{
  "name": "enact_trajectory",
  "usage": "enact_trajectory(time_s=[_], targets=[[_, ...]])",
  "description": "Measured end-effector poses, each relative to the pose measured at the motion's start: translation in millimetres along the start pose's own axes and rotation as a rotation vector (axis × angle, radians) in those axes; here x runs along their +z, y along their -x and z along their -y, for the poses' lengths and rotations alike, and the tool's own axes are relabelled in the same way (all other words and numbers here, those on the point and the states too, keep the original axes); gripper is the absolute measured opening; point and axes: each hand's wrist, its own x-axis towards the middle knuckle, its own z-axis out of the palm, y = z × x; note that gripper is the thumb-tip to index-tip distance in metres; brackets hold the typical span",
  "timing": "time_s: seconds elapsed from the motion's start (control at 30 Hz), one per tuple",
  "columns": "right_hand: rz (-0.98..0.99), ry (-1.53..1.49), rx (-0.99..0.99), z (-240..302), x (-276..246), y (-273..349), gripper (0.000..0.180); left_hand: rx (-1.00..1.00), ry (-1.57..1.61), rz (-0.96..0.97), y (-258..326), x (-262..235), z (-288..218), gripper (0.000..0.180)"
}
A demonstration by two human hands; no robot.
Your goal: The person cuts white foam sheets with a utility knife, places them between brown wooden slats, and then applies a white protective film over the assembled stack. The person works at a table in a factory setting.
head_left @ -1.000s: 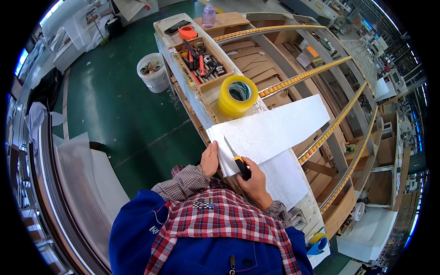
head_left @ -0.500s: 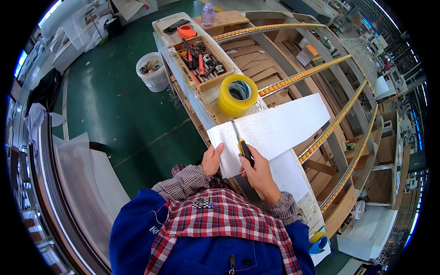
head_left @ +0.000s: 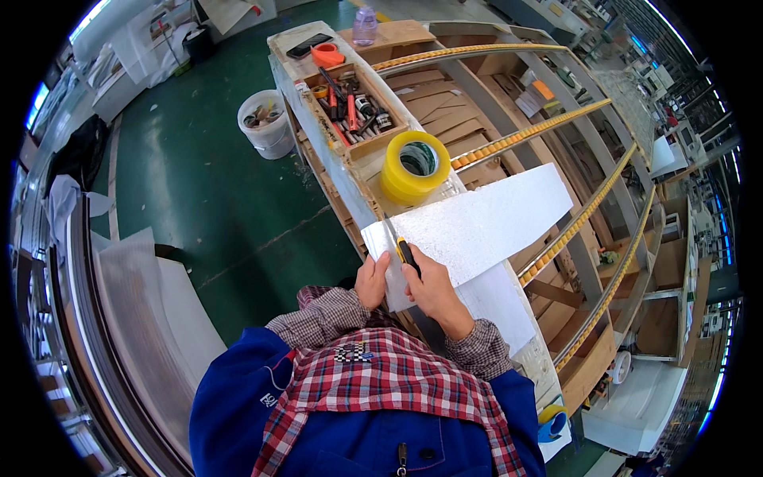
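Note:
A white foam sheet (head_left: 493, 215) lies across the bench, its left end in front of me. My left hand (head_left: 371, 280) is closed on that end's edge, thumb on top and fingers partly hidden beneath. A black and yellow utility knife (head_left: 406, 252) is gripped in my right hand (head_left: 435, 288). Its extended blade points away from me over the sheet, close to the left end; whether it has cut in I cannot tell. Another white sheet (head_left: 494, 306) lies partly under the first, right of my right hand.
Stacked rolls of clear yellow tape (head_left: 404, 187) stand just beyond the sheet. Farther along are a wooden tray (head_left: 367, 145) of markers and tools, an orange tape ring (head_left: 327, 55), a phone (head_left: 308, 46) and a bottle (head_left: 364, 28). Yellow-topped rails (head_left: 532, 127) span the right; a white bucket (head_left: 274, 141) stands left.
My right hand has moved the knife left, nearer my left hand and the sheet's left end. My left hand stays at the edge.

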Motion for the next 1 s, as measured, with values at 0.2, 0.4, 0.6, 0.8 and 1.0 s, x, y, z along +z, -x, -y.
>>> enact_trajectory(time_s=[0.2, 0.4, 0.6, 0.8, 1.0], targets=[[0.000, 0.138, -0.085, -22.8, -1.4, 14.4, 0.040, 0.078, 0.022, -0.106, 1.5, 7.8, 15.0, 0.040], [0.073, 0.150, 0.006, -8.4, -15.8, 63.2, 0.037, 0.180, -0.041, -0.168, -4.0, 8.0, 24.8, 0.042], [0.125, 0.177, -0.015, -10.4, -35.2, 107.8, 0.037, 0.134, 0.146, -0.096, -8.7, -0.4, 34.2, 0.041], [0.156, 0.091, 0.091, -17.5, -58.4, 143.1, 0.039, 0.047, 0.147, -0.215, -24.8, -23.2, 32.1, 0.035], [-0.527, 0.252, 0.058, -93.3, -61.2, 172.4, 0.044, -0.330, 0.537, -0.126, -10.3, -24.7, -38.8, 0.039]])
